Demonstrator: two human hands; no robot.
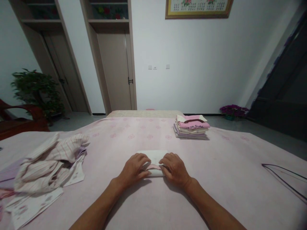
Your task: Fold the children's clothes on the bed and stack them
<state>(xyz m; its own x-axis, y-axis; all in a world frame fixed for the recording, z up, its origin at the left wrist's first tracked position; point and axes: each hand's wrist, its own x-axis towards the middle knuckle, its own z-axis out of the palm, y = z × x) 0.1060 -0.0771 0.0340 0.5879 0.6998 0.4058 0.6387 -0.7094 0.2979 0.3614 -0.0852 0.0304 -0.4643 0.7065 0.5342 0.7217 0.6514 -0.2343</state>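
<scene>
My left hand [134, 168] and right hand [177, 169] sit side by side, fingers curled down on the small folded white garment [153, 156] right under them (pinching its pink edge [153, 166]? can't tell), so I'd press evenly to keep the crease square.

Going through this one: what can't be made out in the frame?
Head view only.
White garment: near half under left hand and right hand; type and grip unclear.
Lettering on folded stack: too small.
Framed picture: cut by top edge.
Loose clothes pile: cut by left edge.
</scene>
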